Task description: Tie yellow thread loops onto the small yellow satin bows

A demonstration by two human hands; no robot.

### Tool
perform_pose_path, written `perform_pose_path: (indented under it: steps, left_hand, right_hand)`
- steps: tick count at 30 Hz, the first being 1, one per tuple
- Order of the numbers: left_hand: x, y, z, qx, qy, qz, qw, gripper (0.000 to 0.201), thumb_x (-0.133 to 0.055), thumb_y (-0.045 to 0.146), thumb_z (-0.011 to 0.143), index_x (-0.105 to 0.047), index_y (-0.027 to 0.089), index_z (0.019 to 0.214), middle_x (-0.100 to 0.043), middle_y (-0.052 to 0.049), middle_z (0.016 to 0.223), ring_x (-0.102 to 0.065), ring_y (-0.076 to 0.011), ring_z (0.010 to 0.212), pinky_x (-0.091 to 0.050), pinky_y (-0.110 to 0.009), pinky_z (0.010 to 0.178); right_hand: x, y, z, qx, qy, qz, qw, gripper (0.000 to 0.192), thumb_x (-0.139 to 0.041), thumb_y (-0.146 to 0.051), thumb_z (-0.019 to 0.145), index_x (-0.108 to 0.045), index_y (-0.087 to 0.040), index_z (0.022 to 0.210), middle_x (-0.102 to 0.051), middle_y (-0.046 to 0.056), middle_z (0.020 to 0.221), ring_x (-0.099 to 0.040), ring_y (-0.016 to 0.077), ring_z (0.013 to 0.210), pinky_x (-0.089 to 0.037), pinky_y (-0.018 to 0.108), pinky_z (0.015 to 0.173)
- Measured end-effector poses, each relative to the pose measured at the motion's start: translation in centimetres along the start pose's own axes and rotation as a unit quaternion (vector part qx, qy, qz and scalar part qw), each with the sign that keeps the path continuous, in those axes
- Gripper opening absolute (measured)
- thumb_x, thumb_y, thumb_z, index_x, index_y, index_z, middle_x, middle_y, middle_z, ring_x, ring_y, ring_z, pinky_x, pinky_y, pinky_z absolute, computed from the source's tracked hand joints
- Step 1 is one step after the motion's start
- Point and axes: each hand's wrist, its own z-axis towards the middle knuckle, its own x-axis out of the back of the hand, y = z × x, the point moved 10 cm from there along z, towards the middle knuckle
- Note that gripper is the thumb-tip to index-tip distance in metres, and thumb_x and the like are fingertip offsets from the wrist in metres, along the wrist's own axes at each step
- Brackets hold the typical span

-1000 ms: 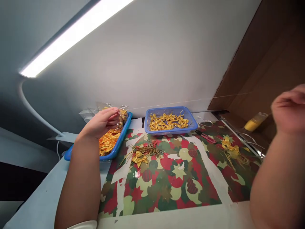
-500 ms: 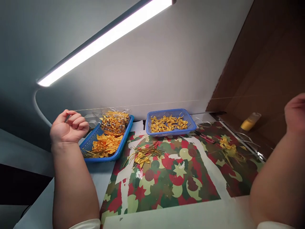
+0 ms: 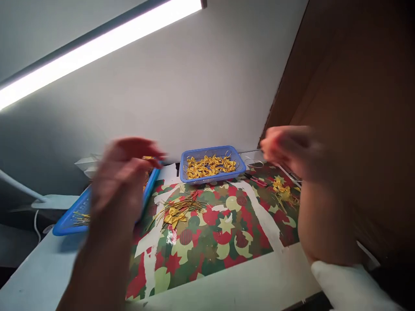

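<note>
My left hand (image 3: 123, 172) is raised in front of the blue basket (image 3: 151, 188) at the left, blurred by motion. Its thumb and fingers are bent together at the tips. Level with it, my right hand (image 3: 288, 147) is held up before the brown board, fingers curled closed and also smeared. No thread shows between the hands now, and what either one holds I cannot make out. On the patterned sheet (image 3: 210, 252) below lie yellow ribbon bows (image 3: 175, 217) with thin golden wire stems (image 3: 191, 203).
A blue basket of yellow bows (image 3: 212, 166) stands by the wall. To its right are pink-handled snips (image 3: 256, 179) and another bunch of bows (image 3: 281, 190). A bright lamp bar (image 3: 106, 43) hangs above; a brown board (image 3: 350, 86) rises at the right.
Both hands have come inward, closer together. The fine thread stretched between them earlier is no longer visible. The view has turned slightly, so the table things sit further left.
</note>
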Motion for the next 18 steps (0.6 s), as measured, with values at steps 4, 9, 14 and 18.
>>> perform_pose_path:
  steps: [4,9,14,18]
  left_hand:
    - [-13.4,-0.8,-2.4,0.113,-0.253,-0.023,0.961,0.029,-0.061,0.045,0.089,-0.061,0.019,0.102,-0.064,-0.007,0.097,-0.060,-0.0158,0.086,-0.052,-0.026,0.071]
    - [-12.8,-1.6,-1.0,0.145,-0.266,0.062,0.951,0.040,-0.060,0.052,0.088,-0.051,0.018,0.069,-0.029,0.006,0.056,-0.025,-0.0067,0.047,-0.021,-0.020,0.039]
    - [-9.4,0.0,0.1,0.123,-0.212,0.042,0.968,0.049,-0.065,0.048,0.086,-0.042,0.017,0.055,-0.027,0.005,0.055,-0.023,-0.0057,0.047,-0.018,-0.020,0.039]
    - [-6.2,2.0,0.4,0.092,-0.189,0.039,0.977,0.055,-0.075,0.052,0.075,-0.041,0.017,0.049,-0.026,0.005,0.050,-0.024,-0.0041,0.042,-0.019,-0.018,0.034]
  right_hand:
    - [-6.4,-1.4,2.5,-0.007,-0.149,-0.147,0.978,0.043,-0.051,-0.037,0.096,-0.043,-0.018,0.058,-0.034,-0.005,0.053,-0.026,0.0073,0.050,-0.020,0.025,0.049]
    - [-7.0,-1.2,3.3,-0.036,-0.194,-0.172,0.965,0.041,-0.048,-0.026,0.097,-0.042,-0.018,0.057,-0.027,-0.005,0.053,-0.021,0.0073,0.051,-0.017,0.026,0.048]
    - [-5.8,-1.6,3.6,-0.042,-0.205,-0.055,0.976,0.053,-0.055,-0.054,0.092,-0.037,-0.019,0.057,-0.030,-0.005,0.056,-0.030,0.0069,0.052,-0.027,0.023,0.048]
    - [-4.8,-4.6,5.3,-0.021,-0.144,0.018,0.989,0.045,-0.060,-0.049,0.091,-0.044,-0.018,0.062,-0.049,-0.002,0.067,-0.050,0.0078,0.064,-0.045,0.022,0.061]
